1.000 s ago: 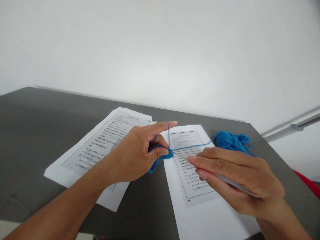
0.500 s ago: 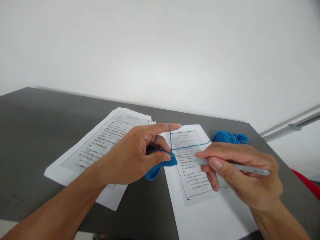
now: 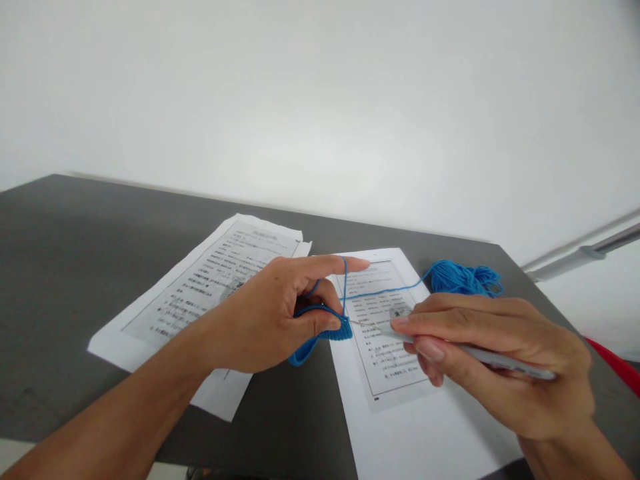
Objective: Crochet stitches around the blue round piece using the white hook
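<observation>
Between thumb and fingers, my left hand point(image 3: 280, 313) pinches a blue crocheted strip point(image 3: 340, 329), part of which hangs in a loop below the hand. Its index finger stretches out to the right with a strand of blue yarn point(image 3: 345, 287) over it, running down to the strip's edge. My right hand point(image 3: 505, 360) grips a crochet hook point(image 3: 480, 353) with a pale grey handle, held like a pen. The thin metal shaft reaches left to the edge of the strip, touching it or in it; the tip is too small to make out.
A bundle of blue yarn point(image 3: 463, 277) lies at the back right, its strand running left to my left hand. Two printed sheets, a left one point(image 3: 130, 333) and a right one point(image 3: 400, 427), lie on the dark table point(image 3: 125, 207). A white wall point(image 3: 300, 100) stands behind.
My right hand has shifted a little right and down with the crochet hook, turning the handle. My left index finger has dipped slightly, and the strip's working edge sits a little lower.
</observation>
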Demonstrator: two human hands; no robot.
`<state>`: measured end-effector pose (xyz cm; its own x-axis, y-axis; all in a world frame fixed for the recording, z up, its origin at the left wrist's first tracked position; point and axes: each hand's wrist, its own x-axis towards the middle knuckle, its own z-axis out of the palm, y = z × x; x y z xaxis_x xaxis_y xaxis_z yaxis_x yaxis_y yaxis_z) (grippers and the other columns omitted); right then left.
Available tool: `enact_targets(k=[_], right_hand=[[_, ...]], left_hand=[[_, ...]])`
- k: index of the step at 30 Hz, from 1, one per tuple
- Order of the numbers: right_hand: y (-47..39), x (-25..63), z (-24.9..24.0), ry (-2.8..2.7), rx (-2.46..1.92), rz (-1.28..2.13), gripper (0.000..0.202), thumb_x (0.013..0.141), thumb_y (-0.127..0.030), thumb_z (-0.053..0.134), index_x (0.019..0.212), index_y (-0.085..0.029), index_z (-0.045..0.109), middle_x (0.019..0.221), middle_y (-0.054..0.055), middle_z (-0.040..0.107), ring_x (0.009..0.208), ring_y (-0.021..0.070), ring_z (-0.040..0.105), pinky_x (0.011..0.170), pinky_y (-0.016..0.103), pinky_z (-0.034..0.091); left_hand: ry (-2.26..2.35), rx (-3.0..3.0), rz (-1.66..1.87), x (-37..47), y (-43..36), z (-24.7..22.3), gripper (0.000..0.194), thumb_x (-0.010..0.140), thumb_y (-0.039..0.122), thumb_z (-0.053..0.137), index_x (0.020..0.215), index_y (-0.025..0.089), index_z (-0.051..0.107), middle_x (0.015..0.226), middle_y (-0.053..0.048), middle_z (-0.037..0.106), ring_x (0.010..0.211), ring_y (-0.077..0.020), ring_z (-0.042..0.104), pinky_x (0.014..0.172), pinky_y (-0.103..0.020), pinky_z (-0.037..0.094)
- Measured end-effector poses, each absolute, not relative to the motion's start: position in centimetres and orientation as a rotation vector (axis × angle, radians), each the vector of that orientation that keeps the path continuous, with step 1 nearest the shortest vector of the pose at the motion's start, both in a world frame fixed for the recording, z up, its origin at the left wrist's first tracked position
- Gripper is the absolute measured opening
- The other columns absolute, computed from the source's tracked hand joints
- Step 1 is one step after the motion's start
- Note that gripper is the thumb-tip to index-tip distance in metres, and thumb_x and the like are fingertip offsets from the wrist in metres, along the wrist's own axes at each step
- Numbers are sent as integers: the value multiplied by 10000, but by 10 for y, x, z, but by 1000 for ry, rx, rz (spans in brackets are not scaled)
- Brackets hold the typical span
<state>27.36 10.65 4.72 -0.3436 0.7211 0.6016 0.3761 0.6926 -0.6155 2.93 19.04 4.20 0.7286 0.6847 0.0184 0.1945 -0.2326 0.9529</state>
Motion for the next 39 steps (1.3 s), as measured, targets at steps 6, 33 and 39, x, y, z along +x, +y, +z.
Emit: enact_targets(k=[6, 33, 39], right_hand=[[107, 270, 41, -1685, -897, 788, 335, 938, -52, 677, 1129, -276, 835, 700, -1, 735, 399, 84, 620, 352, 174, 496], [106, 274, 53, -1987, -839, 428, 456, 852, 10, 714, 1227, -235, 797, 757, 25, 770, 563, 142, 698, 451, 226, 565], [105, 273, 47, -1808, -856, 674, 399, 878, -17, 719, 1184, -251, 823, 641, 1, 720, 421, 114, 627, 370, 202, 511]], left_hand=[[624, 1624, 580, 30, 191, 42, 594, 845, 102, 725, 1426, 189, 640, 811, 4, 770, 747, -139, 677, 694, -268, 514], [616, 1782, 563, 31, 189, 42, 562, 847, 87, 706, 1398, 185, 664, 787, 8, 740, 707, -135, 643, 689, -270, 495], [581, 1729, 571, 30, 187, 44, 581, 830, 52, 702, 1391, 203, 682, 741, 26, 706, 658, -113, 601, 641, -244, 468]])
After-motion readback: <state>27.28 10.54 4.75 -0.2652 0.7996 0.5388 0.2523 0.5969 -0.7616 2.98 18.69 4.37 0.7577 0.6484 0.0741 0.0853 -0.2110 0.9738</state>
